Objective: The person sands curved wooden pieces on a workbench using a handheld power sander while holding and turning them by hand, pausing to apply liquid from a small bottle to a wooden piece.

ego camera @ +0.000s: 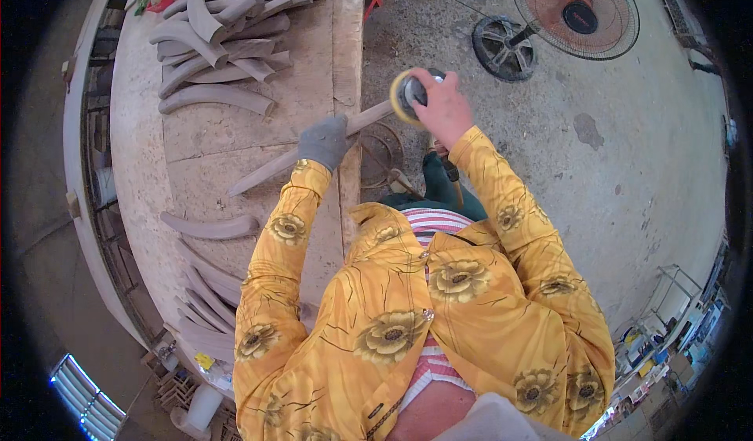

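My left hand [325, 143], in a grey glove, grips a long wooden piece [267, 170] near its middle. One end of the piece lies over the workbench [212, 141]; the other reaches past the bench edge. My bare right hand [444, 104] holds a round power sander [411, 92] from above. Its yellow-rimmed disc meets the far end of the wooden piece, and the contact itself is hidden behind the sander. A curved wooden part [209, 227] rests on the bench to the left of my left forearm.
Curved wooden parts [217, 97] lie in a heap at the bench's far end. More curved pieces [206, 300] lie near my left elbow. A pedestal fan [579, 17] stands on the concrete floor [565, 147]. A hose or cord hangs under the sander.
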Available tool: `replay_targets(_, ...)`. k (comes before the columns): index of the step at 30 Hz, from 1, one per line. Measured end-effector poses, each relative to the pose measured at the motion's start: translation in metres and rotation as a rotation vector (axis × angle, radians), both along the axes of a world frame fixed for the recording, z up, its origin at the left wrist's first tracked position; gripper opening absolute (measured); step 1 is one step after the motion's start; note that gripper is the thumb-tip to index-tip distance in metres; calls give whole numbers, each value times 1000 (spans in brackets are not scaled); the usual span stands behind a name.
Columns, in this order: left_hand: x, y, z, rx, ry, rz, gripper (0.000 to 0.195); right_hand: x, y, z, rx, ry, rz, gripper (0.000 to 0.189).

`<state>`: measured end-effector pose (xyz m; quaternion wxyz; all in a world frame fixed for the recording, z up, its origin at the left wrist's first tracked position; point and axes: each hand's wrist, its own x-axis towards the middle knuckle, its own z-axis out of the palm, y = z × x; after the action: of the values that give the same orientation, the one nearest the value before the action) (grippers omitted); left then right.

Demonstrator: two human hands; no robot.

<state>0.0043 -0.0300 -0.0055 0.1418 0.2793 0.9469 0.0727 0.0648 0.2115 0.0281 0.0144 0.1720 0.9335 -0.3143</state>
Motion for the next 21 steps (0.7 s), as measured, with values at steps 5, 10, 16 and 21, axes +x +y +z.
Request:
replay_targets(5, 1, 3, 6, -14, -44, 34, 26, 0, -17, 9, -51, -30, 167, 50)
replay_targets(10, 3, 4, 5, -27, -7, 1, 26, -16, -1, 11, 16, -61, 61, 48)
replay_targets(16, 3, 6, 5, -63, -48, 14, 26, -11, -15, 7, -66, -52, 139, 46)
replay_targets(21, 5, 4, 3, -102, -22, -19, 26, -27, 23, -36, -261, -47, 105, 54)
